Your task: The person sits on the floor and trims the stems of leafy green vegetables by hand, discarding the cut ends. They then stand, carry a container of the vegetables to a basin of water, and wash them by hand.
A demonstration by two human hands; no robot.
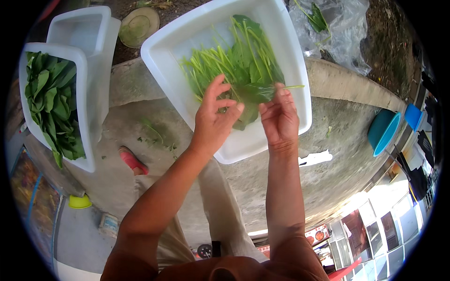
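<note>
A large white plastic tub (242,149) stands before me with a heap of leafy greens (242,59) in it, their pale stems bunched along the upper side. Over the tub's near part, my right hand (281,116) pinches a green leaf (260,92) by its stem between thumb and fingertips. The stem's end sticks out to the right. My left hand (218,112) hovers left of that leaf, fingers spread and curved, with nothing plainly held. Its fingertips are close to the leaf's tip; whether they touch cannot be told.
At the left, a white tub (84,77) full of broad green leaves (52,102) stands beside another white tub (79,33). A clear plastic sheet (337,38) lies at the upper right. A teal basin (385,131) and a yellow-green bowl (79,201) stand farther off. A low concrete ledge (344,80) runs behind.
</note>
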